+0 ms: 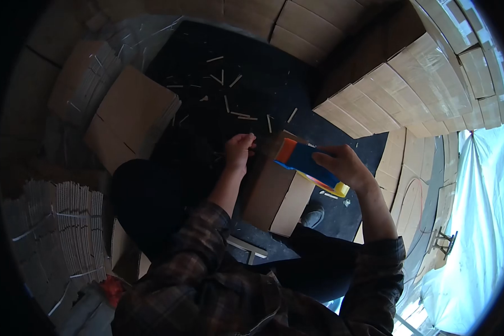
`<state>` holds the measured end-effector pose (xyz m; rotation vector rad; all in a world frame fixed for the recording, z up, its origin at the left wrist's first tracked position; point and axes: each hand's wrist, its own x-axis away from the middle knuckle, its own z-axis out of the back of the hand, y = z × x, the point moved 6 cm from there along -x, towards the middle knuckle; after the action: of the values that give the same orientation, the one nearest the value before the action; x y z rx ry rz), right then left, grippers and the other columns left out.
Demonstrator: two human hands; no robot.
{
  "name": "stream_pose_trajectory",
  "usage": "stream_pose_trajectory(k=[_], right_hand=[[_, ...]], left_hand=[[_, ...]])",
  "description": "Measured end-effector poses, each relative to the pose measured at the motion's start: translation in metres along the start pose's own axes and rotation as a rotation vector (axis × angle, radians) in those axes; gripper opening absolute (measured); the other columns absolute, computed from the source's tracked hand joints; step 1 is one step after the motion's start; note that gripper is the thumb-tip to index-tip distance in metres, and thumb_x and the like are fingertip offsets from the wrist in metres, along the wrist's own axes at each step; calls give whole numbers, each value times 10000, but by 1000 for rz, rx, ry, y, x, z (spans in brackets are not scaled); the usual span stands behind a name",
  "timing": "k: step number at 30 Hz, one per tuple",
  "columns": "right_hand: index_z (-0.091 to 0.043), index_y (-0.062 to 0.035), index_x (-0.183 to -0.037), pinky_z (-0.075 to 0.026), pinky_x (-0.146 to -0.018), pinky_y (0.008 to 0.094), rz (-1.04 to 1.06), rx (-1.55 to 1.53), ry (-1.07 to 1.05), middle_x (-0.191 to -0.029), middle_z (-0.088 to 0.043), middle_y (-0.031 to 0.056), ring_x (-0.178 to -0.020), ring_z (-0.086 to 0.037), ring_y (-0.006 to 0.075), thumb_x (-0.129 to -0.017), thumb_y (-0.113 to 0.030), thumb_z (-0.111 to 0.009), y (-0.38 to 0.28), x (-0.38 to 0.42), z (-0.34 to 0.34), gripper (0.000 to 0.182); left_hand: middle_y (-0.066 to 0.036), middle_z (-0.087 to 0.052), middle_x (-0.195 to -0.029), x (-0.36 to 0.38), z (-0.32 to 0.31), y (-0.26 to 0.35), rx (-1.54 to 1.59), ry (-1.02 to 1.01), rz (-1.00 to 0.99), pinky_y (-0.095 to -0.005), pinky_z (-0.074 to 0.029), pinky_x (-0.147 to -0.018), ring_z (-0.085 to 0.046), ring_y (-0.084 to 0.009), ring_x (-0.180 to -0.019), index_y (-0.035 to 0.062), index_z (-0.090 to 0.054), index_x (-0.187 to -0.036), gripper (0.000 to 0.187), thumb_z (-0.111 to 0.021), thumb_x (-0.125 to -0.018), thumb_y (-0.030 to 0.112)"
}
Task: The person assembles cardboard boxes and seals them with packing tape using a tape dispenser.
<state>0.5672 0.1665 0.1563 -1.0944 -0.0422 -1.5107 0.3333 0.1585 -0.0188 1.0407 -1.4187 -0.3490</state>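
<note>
My right hand (346,166) is wrapped around a flat blue object (305,158) with an orange end and a yellow edge; its kind is not clear. It is held tilted above a closed brown cardboard box (263,190), which stands on the floor between my legs. To the left of that box, my left hand (240,150) is raised with its fingers curled together. Whatever may be between those fingers is too small and dark to make out.
Short pale strips (227,103) lie scattered over the dark floor (201,47). Stacked cardboard boxes (397,92) rise at the right. Strapped bundles of flat cardboard (78,215) stand at the left, near a large carton (131,115). Translucent plastic sheeting (481,224) hangs at far right.
</note>
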Motion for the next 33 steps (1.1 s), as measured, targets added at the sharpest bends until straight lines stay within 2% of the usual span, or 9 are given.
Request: stream_pose_trajectory(k=[13,18,21,22,24,29,31,32,33], right_hand=[[-662,-40,-1175,-559,-827,339,-39,134,46,-1013,-696,164,-878,-697,256,-933,-389,-592,-20,-10,-8,431],[-662,-36,-1173,-559,-821,335,-29,149,62,-1025,-697,160,-884,-696,251,-947,-360,-581,-26,-10,-9,403],[-662,-27,-1169,-556,-821,329,-41,160,62,-1046,-695,160,-889,-693,247,-959,-334,-572,-25,-6,-9,382],[-663,-26,-1167,-553,-826,329,-35,147,63,-1047,-694,160,-888,-693,247,-960,-332,-571,-25,-7,-9,380],[-664,-28,-1166,-552,-827,330,-24,144,63,-1042,-694,162,-882,-692,245,-958,-339,-572,-24,-7,-8,385],[-666,-23,-1155,-546,-834,332,-25,109,76,-1023,-693,166,-880,-688,241,-950,-373,-577,-19,-2,-2,416],[-668,-15,-1143,-539,-835,335,-27,86,75,-1011,-693,167,-891,-683,241,-933,-398,-592,-18,1,-4,443],[-668,-15,-1143,-539,-835,335,-30,73,83,-1011,-693,167,-891,-683,241,-933,-398,-592,-16,1,-3,443],[-677,-19,-1127,-534,-840,347,-16,60,83,-991,-694,175,-894,-684,261,-918,-409,-586,-16,1,-3,451]], left_hand=[[-78,-696,-958,-46,-16,-78,-188,-84,78,-318,-502,-807,-648,-180,-849,43,-694,-1052,366,-756,-801,303],[-121,-659,-1165,-68,-3,-106,-795,-55,-283,-317,-463,-938,-619,-195,-1052,33,-612,-1238,470,-664,-868,317],[-138,-596,-1278,-94,15,-146,-718,-89,-305,-331,-393,-1035,-546,-207,-1195,49,-537,-1333,513,-574,-937,373],[-138,-596,-1278,-80,12,-134,-717,-90,-306,-331,-393,-1035,-546,-207,-1195,49,-537,-1333,513,-574,-937,373],[-134,-575,-1307,-35,4,-78,-92,-170,-408,-326,-336,-1080,-500,-210,-1253,48,-501,-1363,551,-441,-994,453],[-250,-538,-1307,-25,-8,-94,-376,-499,30,-370,-370,-1039,-456,-303,-1297,65,-498,-1353,626,-392,-976,553],[-216,-550,-1276,11,17,-57,-452,-75,-131,-387,-409,-985,-516,-308,-1210,60,-537,-1298,529,-482,-969,471],[-216,-550,-1276,34,15,-47,-465,-83,-135,-387,-409,-985,-516,-308,-1210,60,-537,-1298,529,-482,-969,471],[-175,-552,-1239,65,4,-26,-559,-119,-415,-399,-406,-983,-540,-296,-1141,55,-534,-1278,456,-528,-958,380]])
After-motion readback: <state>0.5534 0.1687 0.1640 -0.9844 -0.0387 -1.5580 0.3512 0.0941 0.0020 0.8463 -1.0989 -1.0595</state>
